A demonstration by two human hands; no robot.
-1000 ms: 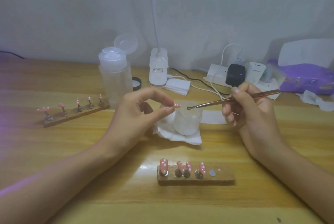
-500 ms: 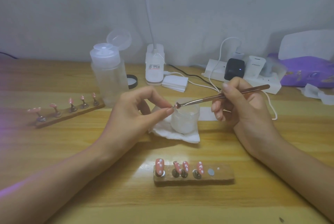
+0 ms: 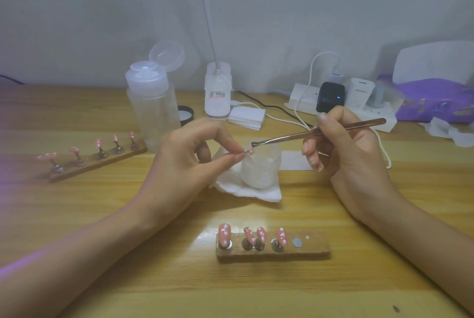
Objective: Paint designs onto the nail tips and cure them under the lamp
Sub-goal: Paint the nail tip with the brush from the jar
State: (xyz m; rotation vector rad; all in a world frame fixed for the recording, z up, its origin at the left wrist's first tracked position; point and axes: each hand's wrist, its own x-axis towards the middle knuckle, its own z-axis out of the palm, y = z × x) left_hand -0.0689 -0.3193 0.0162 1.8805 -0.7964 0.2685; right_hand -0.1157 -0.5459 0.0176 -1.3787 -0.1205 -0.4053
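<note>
Nail tip [image 3: 250,151] is pinched in the left grip [image 3: 189,161] above the jar [image 3: 261,169], likely for steadiness, while the tool [image 3: 320,134] is held pen-style in the right grip [image 3: 343,153], end just beside it.

Pinches pink nail tip [image 3: 250,151] in left hand [image 3: 184,163], above frosted jar [image 3: 263,171] on tissue [image 3: 259,194]. Grips thin metal tool [image 3: 318,134] in right hand [image 3: 343,153], end just beside that tip. Nearer: wooden block [image 3: 310,251] bearing four white-dotted pink nails [image 3: 224,234].
</note>
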